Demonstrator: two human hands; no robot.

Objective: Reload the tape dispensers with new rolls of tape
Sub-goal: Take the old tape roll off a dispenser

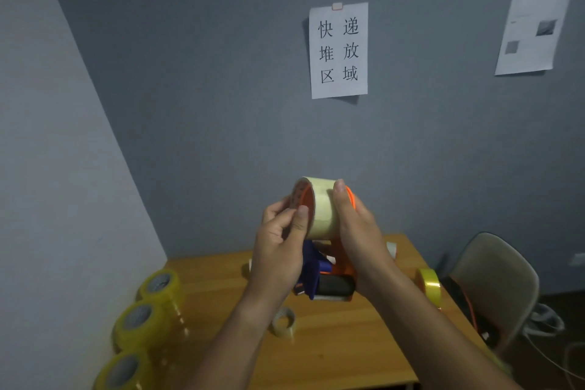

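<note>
Above the table's (364, 342) far middle, a tape roll (321, 212) is being pinched by the left hand (278, 250) while the dispenser (343, 269) is being gripped by the right hand (361, 231); crooked seating could jam it.

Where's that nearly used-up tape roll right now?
In the head view, the nearly empty roll lies on the wooden table, centre-left, just below the left forearm and in front of the orange dispenser.

two bare forearms reach in, no sleeves showing; left hand (280, 244) and right hand (357, 228) have short nails.
</note>
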